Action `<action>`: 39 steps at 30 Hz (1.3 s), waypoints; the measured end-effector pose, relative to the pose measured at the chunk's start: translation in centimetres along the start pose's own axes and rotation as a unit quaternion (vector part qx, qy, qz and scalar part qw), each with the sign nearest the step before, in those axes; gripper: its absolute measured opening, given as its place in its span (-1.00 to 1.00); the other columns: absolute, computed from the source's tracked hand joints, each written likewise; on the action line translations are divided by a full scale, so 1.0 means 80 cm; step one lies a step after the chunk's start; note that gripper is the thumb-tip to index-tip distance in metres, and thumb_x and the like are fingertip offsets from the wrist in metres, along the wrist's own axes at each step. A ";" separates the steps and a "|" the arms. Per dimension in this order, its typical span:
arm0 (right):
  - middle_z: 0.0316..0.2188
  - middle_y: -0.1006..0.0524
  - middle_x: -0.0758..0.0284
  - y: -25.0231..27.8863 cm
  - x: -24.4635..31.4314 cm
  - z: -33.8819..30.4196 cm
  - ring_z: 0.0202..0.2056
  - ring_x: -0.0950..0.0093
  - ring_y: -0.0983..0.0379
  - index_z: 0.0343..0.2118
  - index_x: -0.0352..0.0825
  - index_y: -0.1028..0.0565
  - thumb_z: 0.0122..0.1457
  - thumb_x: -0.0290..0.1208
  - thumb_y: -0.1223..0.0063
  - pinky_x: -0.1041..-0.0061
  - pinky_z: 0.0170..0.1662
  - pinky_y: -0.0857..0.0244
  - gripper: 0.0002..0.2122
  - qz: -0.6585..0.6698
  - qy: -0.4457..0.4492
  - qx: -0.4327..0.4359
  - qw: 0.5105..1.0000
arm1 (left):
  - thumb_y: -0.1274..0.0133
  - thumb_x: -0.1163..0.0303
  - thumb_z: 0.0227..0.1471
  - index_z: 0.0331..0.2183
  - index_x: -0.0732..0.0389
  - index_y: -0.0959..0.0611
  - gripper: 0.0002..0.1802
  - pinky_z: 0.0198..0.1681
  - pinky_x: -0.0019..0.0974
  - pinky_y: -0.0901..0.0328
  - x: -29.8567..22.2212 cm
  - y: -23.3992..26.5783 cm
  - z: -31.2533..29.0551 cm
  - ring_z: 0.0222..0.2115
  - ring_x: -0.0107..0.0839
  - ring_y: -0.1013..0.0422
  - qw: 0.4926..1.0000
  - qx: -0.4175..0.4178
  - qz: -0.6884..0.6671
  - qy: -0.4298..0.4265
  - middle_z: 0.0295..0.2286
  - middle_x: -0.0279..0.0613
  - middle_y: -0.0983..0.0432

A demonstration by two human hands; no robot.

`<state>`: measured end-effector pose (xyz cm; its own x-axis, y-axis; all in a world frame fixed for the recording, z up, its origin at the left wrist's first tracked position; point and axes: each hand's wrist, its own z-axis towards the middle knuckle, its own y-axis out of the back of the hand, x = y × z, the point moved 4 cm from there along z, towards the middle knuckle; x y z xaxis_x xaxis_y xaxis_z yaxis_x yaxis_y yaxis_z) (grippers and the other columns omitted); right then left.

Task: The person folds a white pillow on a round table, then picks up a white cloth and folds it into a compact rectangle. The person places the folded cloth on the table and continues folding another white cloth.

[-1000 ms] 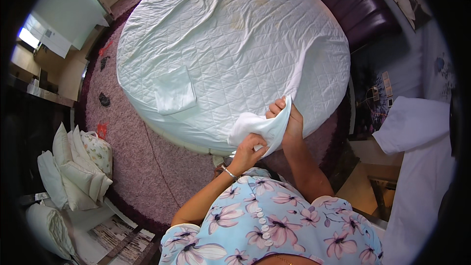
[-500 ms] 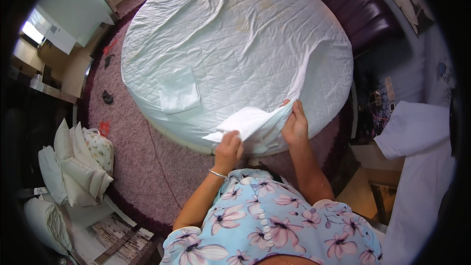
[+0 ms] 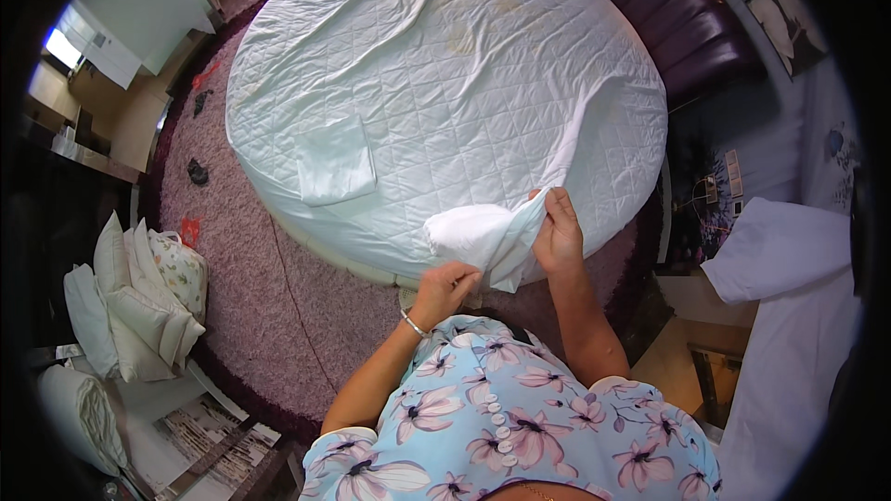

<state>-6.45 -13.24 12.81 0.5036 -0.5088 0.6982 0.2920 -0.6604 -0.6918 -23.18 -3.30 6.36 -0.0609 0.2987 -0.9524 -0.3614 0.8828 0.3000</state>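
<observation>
A white quilted mattress cover (image 3: 436, 102) lies wrinkled over a round bed. At the bed's near edge, my right hand (image 3: 560, 234) grips the bunched edge of this cover, pulling a fold up from the right side. A loose white flap (image 3: 469, 230) of the cloth hangs to the left of that grip. My left hand (image 3: 445, 291) is closed beside the flap's lower edge, its fingertips slightly blurred; whether cloth is pinched in them is hidden. A folded white cloth (image 3: 334, 162) rests on the cover, left of both hands.
Pillows (image 3: 139, 311) are piled at the left, near a rolled white quilt (image 3: 82, 419). White bedding (image 3: 789, 315) drapes at the right. A purple padded headboard (image 3: 668, 19) curves behind the bed. Dark and red small items lie on the mauve carpet (image 3: 251, 297).
My left hand has dropped slightly and come off the white flap's left corner, which has folded back toward the right. My right hand keeps its grip in nearly the same place.
</observation>
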 end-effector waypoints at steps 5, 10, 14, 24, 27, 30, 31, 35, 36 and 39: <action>-0.52 -0.37 0.54 -0.020 0.002 -0.008 -0.46 0.77 -0.22 -0.41 -0.33 -0.41 0.14 -0.49 0.01 0.77 -0.36 -0.09 -0.95 -0.229 0.066 0.051 0.970 | -0.04 0.44 -0.02 -0.24 0.23 -0.57 -0.77 -0.50 -0.45 -0.27 -0.037 -0.006 0.013 -0.57 -0.51 -0.40 0.997 0.020 -0.066 0.034 -0.54 -0.19 -0.49; -0.57 -0.32 0.58 -0.038 0.014 -0.017 -0.51 0.80 -0.15 -0.43 -0.35 -0.43 0.11 -0.52 -0.03 0.79 -0.45 -0.03 -0.96 -0.310 0.090 0.076 0.943 | -0.06 0.45 -0.05 -0.27 0.26 -0.55 -0.78 -0.52 -0.44 -0.26 -0.040 0.006 0.027 -0.60 -0.49 -0.35 0.994 -0.102 -0.001 0.034 -0.57 -0.21 -0.44; -0.57 -0.32 0.57 -0.036 0.017 -0.016 -0.52 0.80 -0.15 -0.44 -0.35 -0.43 0.10 -0.53 -0.03 0.79 -0.45 -0.04 -0.96 -0.330 0.092 0.080 0.936 | -0.09 0.46 -0.11 -0.39 0.26 -0.54 -0.85 -0.43 -0.33 -0.25 -0.040 0.014 0.030 -0.51 -0.33 -0.34 0.975 -0.219 0.032 0.006 -0.52 -0.16 -0.40; -0.57 -0.31 0.58 -0.027 0.032 -0.007 -0.52 0.80 -0.15 -0.44 -0.36 -0.43 0.09 -0.56 -0.02 0.79 -0.44 -0.05 -0.98 -0.330 0.053 0.116 0.935 | 0.02 0.51 -0.13 -0.35 0.21 -0.57 -0.81 -0.33 -0.22 -0.31 0.003 0.060 0.054 -0.40 -0.12 -0.42 0.972 -0.210 0.106 -0.011 -0.40 -0.09 -0.50; -0.56 -0.32 0.57 -0.014 0.034 -0.003 -0.50 0.80 -0.16 -0.42 -0.36 -0.43 0.08 -0.56 -0.04 0.80 -0.42 -0.06 -0.97 -0.339 0.054 0.123 0.931 | 0.05 0.52 -0.11 -0.35 0.21 -0.57 -0.81 -0.32 -0.22 -0.30 0.005 0.077 0.064 -0.39 -0.12 -0.42 0.978 -0.171 0.122 -0.012 -0.41 -0.10 -0.50; -0.52 -0.34 0.56 -0.007 0.036 -0.002 -0.48 0.79 -0.18 -0.42 -0.36 -0.43 0.08 -0.56 -0.03 0.79 -0.40 -0.07 -0.97 -0.334 0.041 0.150 0.930 | 0.05 0.51 -0.10 -0.39 0.21 -0.57 -0.85 -0.32 -0.21 -0.29 0.006 0.089 0.065 -0.39 -0.12 -0.41 0.972 -0.172 0.150 -0.050 -0.44 -0.11 -0.50; -0.51 -0.35 0.55 -0.004 0.035 -0.002 -0.48 0.78 -0.18 -0.42 -0.36 -0.43 0.08 -0.56 -0.02 0.79 -0.39 -0.07 -0.98 -0.310 0.038 0.152 0.938 | 0.04 0.51 -0.10 -0.39 0.21 -0.57 -0.86 -0.32 -0.21 -0.29 0.005 0.091 0.064 -0.39 -0.11 -0.40 0.971 -0.167 0.162 -0.061 -0.44 -0.11 -0.50; -0.46 -0.37 0.52 -0.002 0.036 -0.001 -0.45 0.76 -0.20 -0.41 -0.37 -0.44 0.09 -0.57 0.01 0.77 -0.35 -0.09 -0.98 -0.234 0.017 0.163 0.958 | 0.03 0.51 -0.09 -0.40 0.21 -0.57 -0.87 -0.33 -0.21 -0.29 0.019 0.089 0.059 -0.40 -0.11 -0.40 0.974 -0.155 0.161 -0.041 -0.44 -0.11 -0.50; -0.46 -0.37 0.52 -0.002 0.037 -0.001 -0.44 0.76 -0.21 -0.41 -0.37 -0.44 0.08 -0.58 0.02 0.76 -0.34 -0.10 -0.98 -0.220 0.010 0.166 0.961 | 0.03 0.51 -0.09 -0.40 0.22 -0.57 -0.87 -0.33 -0.21 -0.29 0.021 0.088 0.058 -0.40 -0.11 -0.40 0.974 -0.159 0.155 -0.039 -0.45 -0.11 -0.50; -0.44 -0.38 0.49 -0.002 0.038 -0.002 -0.43 0.74 -0.23 -0.40 -0.37 -0.44 0.07 -0.58 0.02 0.74 -0.32 -0.11 -0.97 -0.248 -0.032 0.242 0.937 | 0.03 0.51 -0.08 -0.40 0.23 -0.56 -0.87 -0.32 -0.21 -0.29 0.021 0.093 0.060 -0.40 -0.13 -0.41 0.976 -0.181 0.118 -0.027 -0.46 -0.11 -0.49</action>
<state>-5.08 -14.77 15.04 0.2514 -0.1603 0.9545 0.8308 -0.4703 -0.2978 -21.48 5.53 7.24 -0.1373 0.5052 -0.8520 -0.6481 0.6046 0.4630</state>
